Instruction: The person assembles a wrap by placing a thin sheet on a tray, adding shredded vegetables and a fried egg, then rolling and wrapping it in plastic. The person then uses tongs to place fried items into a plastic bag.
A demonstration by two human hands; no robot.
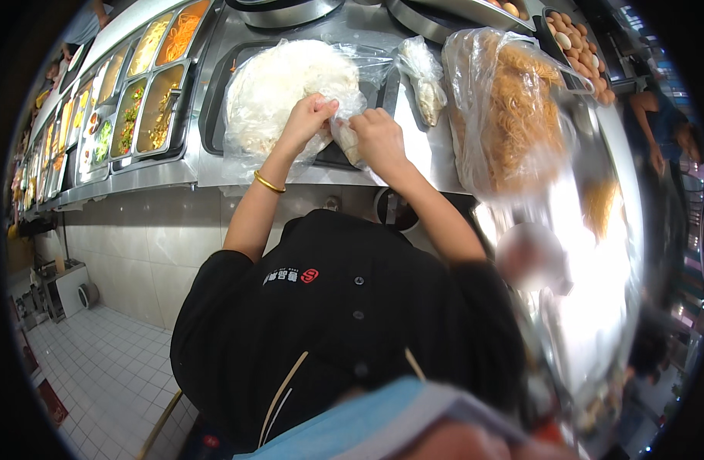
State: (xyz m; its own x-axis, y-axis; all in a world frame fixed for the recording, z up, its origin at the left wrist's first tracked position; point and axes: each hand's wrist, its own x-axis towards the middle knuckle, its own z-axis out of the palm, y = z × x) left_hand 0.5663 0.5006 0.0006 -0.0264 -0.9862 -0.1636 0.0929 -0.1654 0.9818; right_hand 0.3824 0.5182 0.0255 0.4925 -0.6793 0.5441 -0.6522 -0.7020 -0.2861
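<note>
Both hands meet over a dark tray [212, 123] on the steel counter. My left hand [308, 122], below a gold bangle [269, 181], pinches the gathered top of a small clear plastic bag [345, 133]. My right hand [379, 138] grips the same bag from its right side; the bag's pale contents are hard to make out. Beneath and to the left, a large stack of pale, round flatbreads [277, 86] lies in clear plastic on the tray. Another small knotted plastic bag [425, 80] with pale contents lies right of the tray.
Steel pans of shredded carrot [182, 30], chopped peppers [131, 118] and other fillings line the left. On the right are a large plastic bag of fried noodles [521, 109] and a container of eggs [576, 49]. Round metal griddles [288, 16] stand at the back. Other people appear at both edges.
</note>
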